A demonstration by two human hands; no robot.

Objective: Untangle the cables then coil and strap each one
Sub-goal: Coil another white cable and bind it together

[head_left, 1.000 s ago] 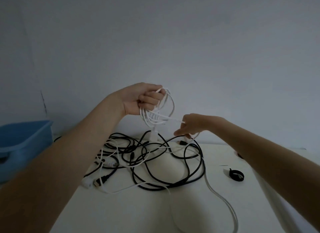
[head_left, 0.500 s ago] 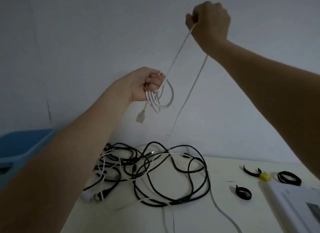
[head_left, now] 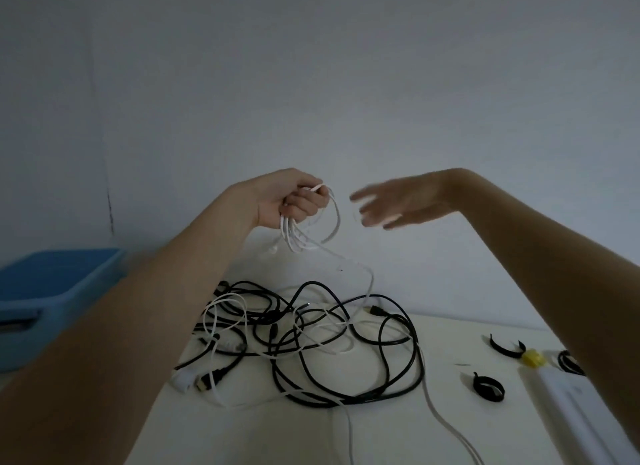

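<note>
nearest you on the worktop [head_left: 381, 437] a white cable [head_left: 446, 426] trails off toward the bottom edge, and on the right there's a white box [head_left: 581, 416] with a closed black strap loop [head_left: 488, 389] just beside it. a bit further back you've got the tangle of black cables [head_left: 346, 353] with thinner white ones woven through it, a couple of plugs sticking out at its left end. past the box sit an open black strap [head_left: 506, 347], a small yellow thing [head_left: 533, 358] i can't make out, and another black strap [head_left: 568, 362] partly hidden by your right forearm. a blue bin [head_left: 52, 291] sits off the left side. up above the pile, your left hand [head_left: 294, 201] is clenched around a white coil [head_left: 311, 229], a few loops hanging below your fist and the loose tail dropping down into the tangle. your right hand [head_left: 401, 205] is just beside the coil, fingers spread and relaxed, grasping nothing, and it's blurred. behind all that is a plain wall [head_left: 346, 83].
</note>
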